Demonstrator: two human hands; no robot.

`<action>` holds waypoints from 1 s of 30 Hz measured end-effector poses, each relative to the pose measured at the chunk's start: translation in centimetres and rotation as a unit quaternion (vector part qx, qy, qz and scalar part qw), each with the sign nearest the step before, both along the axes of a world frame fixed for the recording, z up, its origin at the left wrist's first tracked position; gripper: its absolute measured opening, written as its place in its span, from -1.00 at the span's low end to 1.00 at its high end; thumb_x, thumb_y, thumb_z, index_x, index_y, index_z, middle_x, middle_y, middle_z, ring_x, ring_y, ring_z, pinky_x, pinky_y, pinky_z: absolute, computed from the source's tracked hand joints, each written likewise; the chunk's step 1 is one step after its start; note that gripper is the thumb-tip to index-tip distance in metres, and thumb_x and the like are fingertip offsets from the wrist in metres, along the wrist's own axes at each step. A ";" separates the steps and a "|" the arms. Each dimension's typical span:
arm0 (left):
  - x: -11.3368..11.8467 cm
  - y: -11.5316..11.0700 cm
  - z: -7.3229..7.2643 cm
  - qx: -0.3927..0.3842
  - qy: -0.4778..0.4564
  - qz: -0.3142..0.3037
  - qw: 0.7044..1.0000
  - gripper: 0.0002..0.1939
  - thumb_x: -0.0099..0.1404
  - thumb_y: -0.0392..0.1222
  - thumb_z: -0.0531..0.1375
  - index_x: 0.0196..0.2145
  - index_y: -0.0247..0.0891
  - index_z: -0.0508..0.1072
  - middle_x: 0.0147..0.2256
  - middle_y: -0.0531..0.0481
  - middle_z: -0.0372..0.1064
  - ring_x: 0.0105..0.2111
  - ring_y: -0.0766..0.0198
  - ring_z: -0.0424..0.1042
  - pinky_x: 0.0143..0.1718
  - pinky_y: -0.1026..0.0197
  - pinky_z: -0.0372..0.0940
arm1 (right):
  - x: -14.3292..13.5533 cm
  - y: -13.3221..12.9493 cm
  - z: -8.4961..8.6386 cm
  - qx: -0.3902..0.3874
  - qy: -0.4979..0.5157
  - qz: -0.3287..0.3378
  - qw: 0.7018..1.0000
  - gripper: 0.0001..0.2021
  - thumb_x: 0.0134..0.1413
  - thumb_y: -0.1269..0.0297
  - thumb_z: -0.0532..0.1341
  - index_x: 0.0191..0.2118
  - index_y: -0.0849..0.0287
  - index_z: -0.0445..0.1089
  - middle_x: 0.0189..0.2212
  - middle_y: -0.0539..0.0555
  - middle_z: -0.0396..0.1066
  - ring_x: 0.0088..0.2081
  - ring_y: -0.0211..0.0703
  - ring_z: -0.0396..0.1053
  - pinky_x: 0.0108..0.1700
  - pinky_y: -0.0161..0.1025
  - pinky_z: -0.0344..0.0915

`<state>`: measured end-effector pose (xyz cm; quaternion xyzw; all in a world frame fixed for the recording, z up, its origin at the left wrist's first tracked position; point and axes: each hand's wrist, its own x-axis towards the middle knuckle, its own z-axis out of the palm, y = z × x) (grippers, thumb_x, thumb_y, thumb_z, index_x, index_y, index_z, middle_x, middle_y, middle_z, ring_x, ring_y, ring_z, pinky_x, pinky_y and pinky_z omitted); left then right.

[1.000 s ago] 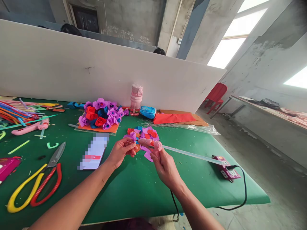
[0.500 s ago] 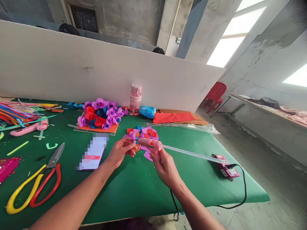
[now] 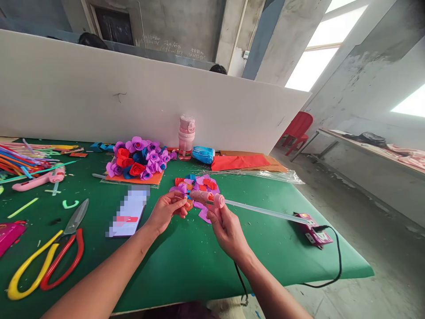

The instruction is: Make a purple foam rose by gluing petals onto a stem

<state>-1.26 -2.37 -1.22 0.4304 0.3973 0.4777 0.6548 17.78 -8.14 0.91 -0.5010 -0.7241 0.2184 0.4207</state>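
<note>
My right hand is wrapped around the handle of a pink hot glue gun. A long clear glue stick juts out of its back end to the right. The nozzle points left, close to the fingertips of my left hand. Those fingers are pinched on a purple paper flower, partly hidden behind them. Behind and below the gun lie loose purple, red, orange and blue paper pieces on the green table.
Finished flowers cluster at the back. A phone, scissors, another pink glue gun and pipe cleaners lie left. A pink bottle stands by the white partition. A purple box with a cable sits right.
Both hands stay almost in place, with the glue gun nozzle still beside the left fingertips. The view has shifted very slightly.
</note>
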 end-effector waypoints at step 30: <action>0.1 -0.1 0.2 -0.003 0.004 -0.002 1.000 -0.75 0.04 -0.15 0.33 -0.37 -0.28 0.37 -0.52 0.05 0.47 -0.62 0.39 0.35 -0.57 0.31 0.24 | 0.0 -0.1 -0.2 0.011 0.005 0.013 1.000 -0.84 0.21 0.27 0.01 -0.21 0.21 0.25 -0.56 -0.06 0.20 -0.57 -0.32 0.10 -0.51 -0.37 0.09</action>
